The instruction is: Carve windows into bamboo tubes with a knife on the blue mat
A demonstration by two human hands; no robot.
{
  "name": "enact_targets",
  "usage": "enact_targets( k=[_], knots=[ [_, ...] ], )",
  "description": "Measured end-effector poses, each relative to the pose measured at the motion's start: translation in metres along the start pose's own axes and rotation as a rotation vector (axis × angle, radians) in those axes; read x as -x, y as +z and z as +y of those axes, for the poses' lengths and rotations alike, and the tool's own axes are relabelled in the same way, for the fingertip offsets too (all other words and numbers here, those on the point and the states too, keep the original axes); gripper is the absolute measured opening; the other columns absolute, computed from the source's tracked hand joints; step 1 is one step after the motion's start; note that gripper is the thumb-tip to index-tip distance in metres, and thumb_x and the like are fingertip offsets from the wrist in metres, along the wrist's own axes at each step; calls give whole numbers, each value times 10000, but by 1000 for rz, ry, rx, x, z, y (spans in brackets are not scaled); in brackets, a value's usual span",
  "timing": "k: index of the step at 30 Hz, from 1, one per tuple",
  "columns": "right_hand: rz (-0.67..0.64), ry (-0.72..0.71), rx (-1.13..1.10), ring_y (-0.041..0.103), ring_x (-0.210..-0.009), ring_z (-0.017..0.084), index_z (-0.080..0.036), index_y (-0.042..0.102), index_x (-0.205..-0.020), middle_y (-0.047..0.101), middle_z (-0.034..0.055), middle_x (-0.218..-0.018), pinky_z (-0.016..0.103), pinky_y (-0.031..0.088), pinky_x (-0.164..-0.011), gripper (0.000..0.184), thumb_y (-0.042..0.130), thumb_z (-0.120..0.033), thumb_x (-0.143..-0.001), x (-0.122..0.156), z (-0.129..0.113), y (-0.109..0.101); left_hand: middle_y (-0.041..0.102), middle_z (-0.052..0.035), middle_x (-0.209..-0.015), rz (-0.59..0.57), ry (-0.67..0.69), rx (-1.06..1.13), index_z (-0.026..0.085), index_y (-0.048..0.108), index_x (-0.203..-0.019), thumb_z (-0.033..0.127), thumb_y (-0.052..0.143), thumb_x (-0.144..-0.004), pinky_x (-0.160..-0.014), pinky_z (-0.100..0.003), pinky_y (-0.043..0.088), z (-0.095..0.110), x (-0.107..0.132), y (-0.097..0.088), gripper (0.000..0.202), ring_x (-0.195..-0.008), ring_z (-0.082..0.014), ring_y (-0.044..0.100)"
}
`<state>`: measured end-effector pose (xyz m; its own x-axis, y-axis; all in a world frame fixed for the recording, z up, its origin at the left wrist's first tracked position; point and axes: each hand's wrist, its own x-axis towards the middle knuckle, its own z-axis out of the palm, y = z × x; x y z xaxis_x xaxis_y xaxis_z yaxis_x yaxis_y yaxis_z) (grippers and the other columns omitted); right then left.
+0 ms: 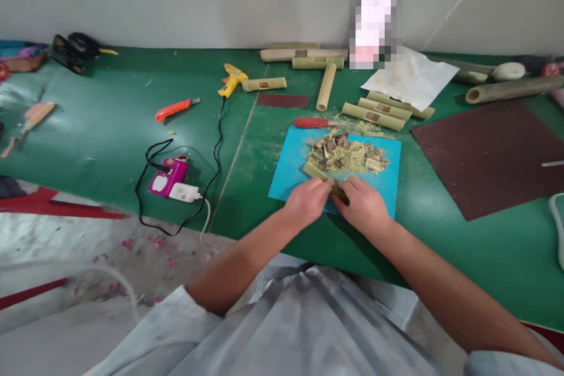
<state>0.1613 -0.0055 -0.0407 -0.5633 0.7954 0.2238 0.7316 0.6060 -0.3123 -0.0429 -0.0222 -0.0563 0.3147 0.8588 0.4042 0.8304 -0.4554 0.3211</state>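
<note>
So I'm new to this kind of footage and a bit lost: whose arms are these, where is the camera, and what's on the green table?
The camera sits on a person's head, looking down at their own bare arms. The left hand and right hand together hold a bamboo piece over a blue mat; how tight each grip is cannot be told. On the mat lies a pile of cut chips. On the green table lie bamboo tubes, a red-handled knife, a yellow glue gun and a dark sheet.
</note>
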Motion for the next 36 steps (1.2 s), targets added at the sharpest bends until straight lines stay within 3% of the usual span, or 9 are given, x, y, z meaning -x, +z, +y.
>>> enact_targets(
  k=[8, 12, 16, 20, 24, 36],
  knots=[
    [-6, -11, 0, 590, -780, 225, -174, 689, -902, 645, 86, -820, 337, 425, -674, 199, 563, -312, -969, 0, 1, 0, 677, -66, -824, -33, 4, 1, 155, 705, -1179, 329, 337, -1095, -724, -267, 570, -9, -3, -3, 415, -777, -166, 663],
    [3, -13, 4, 583, -779, 231, -168, 687, -902, 643, 91, -819, 345, 419, -678, 208, 549, -305, -975, -1, 0, 1, 670, -94, -841, 3, -34, -30, 108, 701, -1173, 293, 289, -1099, -732, -294, 574, -6, -3, -4, 457, -791, -180, 657],
    [-15, -15, 17, 580, -776, 224, -172, 687, -900, 647, 89, -832, 341, 412, -677, 195, 543, -279, -976, -2, -1, 1, 652, -48, -746, -11, 49, -1, 157, 726, -1135, 330, 328, -1096, -671, -250, 553, -4, 0, -6, 436, -710, -157, 642],
    [-34, -9, 14, 591, -804, 231, -156, 691, -922, 653, 96, -847, 340, 423, -697, 198, 570, -305, -971, -2, -2, 0, 667, -96, -808, 48, -26, -27, 86, 706, -1164, 309, 308, -1101, -709, -280, 560, -11, 0, -8, 460, -765, -175, 657],
    [-42, -5, 5, 585, -786, 224, -155, 688, -912, 652, 94, -840, 334, 407, -686, 182, 575, -288, -964, -3, -1, -2, 670, -67, -802, 14, 3, -18, 143, 710, -1179, 340, 332, -1100, -712, -254, 556, -11, 1, -6, 433, -759, -156, 661],
    [-72, -2, -1, 580, -786, 226, -159, 687, -893, 653, 101, -843, 340, 388, -685, 210, 554, -300, -972, -6, 1, -2, 667, -81, -816, -16, -4, -31, 130, 697, -1211, 364, 279, -1107, -708, -285, 561, -15, -2, -3, 490, -764, -179, 653]
  ],
)
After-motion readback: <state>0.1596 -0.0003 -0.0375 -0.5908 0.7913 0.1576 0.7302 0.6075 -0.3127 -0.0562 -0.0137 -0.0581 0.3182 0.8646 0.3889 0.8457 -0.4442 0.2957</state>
